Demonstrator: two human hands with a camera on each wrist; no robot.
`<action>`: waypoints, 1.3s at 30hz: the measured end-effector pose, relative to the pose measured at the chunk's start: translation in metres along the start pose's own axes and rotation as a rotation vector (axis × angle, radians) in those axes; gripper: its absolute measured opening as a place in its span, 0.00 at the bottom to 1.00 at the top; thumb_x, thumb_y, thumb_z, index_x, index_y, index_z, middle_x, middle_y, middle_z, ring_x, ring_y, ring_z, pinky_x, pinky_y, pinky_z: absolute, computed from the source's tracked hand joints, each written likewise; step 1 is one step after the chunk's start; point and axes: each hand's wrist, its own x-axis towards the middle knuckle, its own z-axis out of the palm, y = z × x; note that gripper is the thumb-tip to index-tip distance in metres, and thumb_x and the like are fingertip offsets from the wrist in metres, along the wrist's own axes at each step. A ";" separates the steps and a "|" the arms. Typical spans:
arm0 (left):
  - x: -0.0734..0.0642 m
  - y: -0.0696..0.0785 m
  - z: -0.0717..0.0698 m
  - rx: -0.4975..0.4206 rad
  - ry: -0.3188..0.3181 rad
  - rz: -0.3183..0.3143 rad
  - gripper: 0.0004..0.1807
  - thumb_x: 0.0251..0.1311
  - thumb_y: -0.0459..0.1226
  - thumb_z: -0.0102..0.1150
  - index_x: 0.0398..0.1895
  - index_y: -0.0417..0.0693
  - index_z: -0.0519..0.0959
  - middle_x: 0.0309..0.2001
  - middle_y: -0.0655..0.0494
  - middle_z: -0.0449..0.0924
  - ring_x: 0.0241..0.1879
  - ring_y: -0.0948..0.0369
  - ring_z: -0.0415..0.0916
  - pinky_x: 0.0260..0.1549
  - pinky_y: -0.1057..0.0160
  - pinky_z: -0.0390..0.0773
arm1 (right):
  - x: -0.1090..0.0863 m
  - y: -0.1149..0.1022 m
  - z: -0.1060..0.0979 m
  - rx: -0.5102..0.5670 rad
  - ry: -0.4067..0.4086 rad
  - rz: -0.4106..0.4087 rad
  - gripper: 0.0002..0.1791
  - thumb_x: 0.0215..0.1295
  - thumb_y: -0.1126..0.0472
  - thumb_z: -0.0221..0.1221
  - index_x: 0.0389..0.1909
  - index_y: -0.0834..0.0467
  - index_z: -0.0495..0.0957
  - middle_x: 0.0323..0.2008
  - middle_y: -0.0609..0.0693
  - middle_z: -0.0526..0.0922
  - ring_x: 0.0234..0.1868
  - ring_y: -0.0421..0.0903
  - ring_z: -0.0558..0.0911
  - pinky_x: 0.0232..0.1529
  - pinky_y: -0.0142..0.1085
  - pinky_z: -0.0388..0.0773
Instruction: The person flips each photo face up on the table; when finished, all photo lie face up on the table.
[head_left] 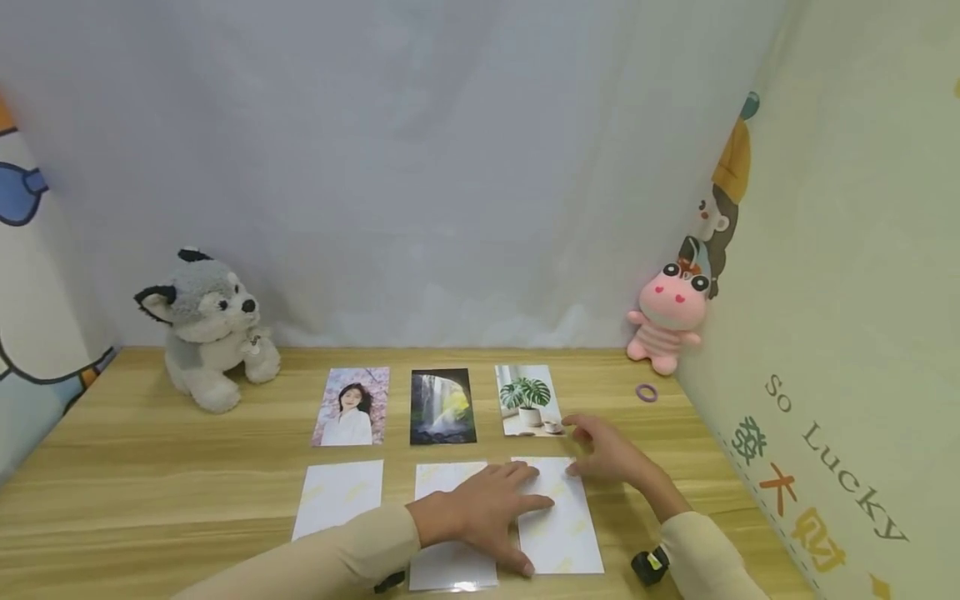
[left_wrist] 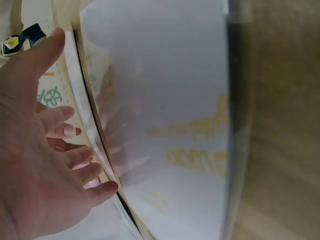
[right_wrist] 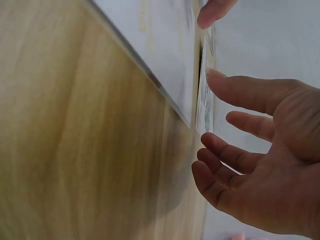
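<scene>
Fingers spread, my left hand (head_left: pixel 491 512) reaches over the middle white sheet (head_left: pixel 453 571) and the right white sheet (head_left: pixel 561 542), both faintly printed in yellow. My right hand (head_left: pixel 611 454) is at the right sheet's upper right corner, its thumb near that corner and a fingertip beside the lower corner of the plant photo (head_left: pixel 517 429). The right wrist view shows loosely bent fingers (right_wrist: pixel 235 155) with nothing between them. Part of the middle sheet is hidden under the left hand and sleeve. In the left wrist view, a glossy white sheet (left_wrist: pixel 165 75) lies beyond the fingers.
A waterfall photo (head_left: pixel 442 408) and a portrait photo (head_left: pixel 348 425) lie left of the plant photo. Below them is a left white sheet (head_left: pixel 337 496). A plush husky (head_left: pixel 213 333), a pink plush toy (head_left: pixel 667 321) and a purple ring (head_left: pixel 647 392) are towards the back.
</scene>
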 end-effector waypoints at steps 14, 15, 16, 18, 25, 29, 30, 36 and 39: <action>0.001 0.006 -0.004 0.034 -0.053 -0.053 0.44 0.47 0.69 0.66 0.69 0.67 0.71 0.72 0.50 0.63 0.73 0.52 0.60 0.69 0.53 0.66 | -0.005 -0.001 0.006 -0.024 -0.010 -0.038 0.34 0.49 0.68 0.73 0.60 0.67 0.74 0.41 0.56 0.80 0.47 0.53 0.79 0.56 0.53 0.75; 0.002 0.006 -0.004 0.028 -0.060 -0.056 0.45 0.47 0.69 0.66 0.70 0.67 0.71 0.73 0.50 0.62 0.73 0.52 0.59 0.69 0.53 0.66 | -0.004 0.000 0.006 -0.029 -0.005 -0.029 0.34 0.49 0.67 0.73 0.60 0.66 0.75 0.41 0.55 0.80 0.46 0.52 0.79 0.55 0.52 0.75; 0.002 0.007 -0.003 0.022 -0.066 -0.059 0.45 0.47 0.69 0.66 0.70 0.68 0.71 0.73 0.50 0.62 0.73 0.51 0.59 0.70 0.53 0.66 | -0.004 0.000 0.007 -0.035 -0.003 -0.020 0.34 0.49 0.68 0.74 0.59 0.66 0.75 0.40 0.54 0.80 0.45 0.51 0.78 0.54 0.51 0.75; 0.002 0.008 -0.004 0.022 -0.075 -0.060 0.45 0.48 0.69 0.65 0.70 0.68 0.70 0.73 0.50 0.61 0.74 0.51 0.59 0.70 0.53 0.65 | -0.004 0.000 0.007 -0.045 -0.003 -0.010 0.34 0.48 0.67 0.74 0.59 0.66 0.75 0.39 0.53 0.80 0.44 0.50 0.78 0.52 0.49 0.75; 0.002 0.008 -0.005 0.033 -0.079 -0.071 0.44 0.47 0.70 0.65 0.69 0.68 0.71 0.73 0.51 0.62 0.74 0.51 0.59 0.70 0.54 0.66 | -0.004 0.001 0.006 -0.045 -0.029 -0.002 0.35 0.48 0.66 0.75 0.60 0.65 0.75 0.39 0.53 0.78 0.40 0.47 0.75 0.45 0.41 0.73; 0.002 0.010 -0.005 0.025 -0.086 -0.068 0.44 0.47 0.69 0.66 0.70 0.68 0.71 0.73 0.50 0.62 0.74 0.51 0.59 0.70 0.54 0.66 | -0.003 0.002 0.006 -0.036 -0.045 -0.021 0.32 0.49 0.65 0.75 0.57 0.65 0.76 0.37 0.54 0.78 0.39 0.46 0.74 0.42 0.38 0.73; 0.002 0.010 -0.005 0.025 -0.088 -0.067 0.44 0.47 0.69 0.66 0.69 0.68 0.71 0.73 0.50 0.62 0.74 0.51 0.59 0.69 0.54 0.66 | -0.003 0.002 0.006 -0.033 -0.047 -0.027 0.31 0.49 0.65 0.75 0.56 0.66 0.77 0.37 0.53 0.78 0.38 0.46 0.74 0.41 0.38 0.73; 0.003 0.011 -0.005 0.029 -0.089 -0.073 0.44 0.47 0.69 0.65 0.69 0.68 0.71 0.73 0.50 0.62 0.74 0.51 0.60 0.69 0.55 0.67 | 0.001 0.006 0.006 0.027 -0.071 -0.051 0.26 0.53 0.64 0.73 0.51 0.68 0.77 0.31 0.53 0.77 0.32 0.42 0.73 0.33 0.32 0.72; 0.003 0.011 -0.004 0.026 -0.087 -0.073 0.44 0.48 0.69 0.66 0.69 0.68 0.71 0.73 0.50 0.62 0.74 0.51 0.59 0.70 0.56 0.66 | 0.001 0.006 0.008 0.022 -0.034 -0.028 0.25 0.52 0.65 0.73 0.51 0.68 0.77 0.34 0.54 0.79 0.35 0.44 0.75 0.38 0.34 0.74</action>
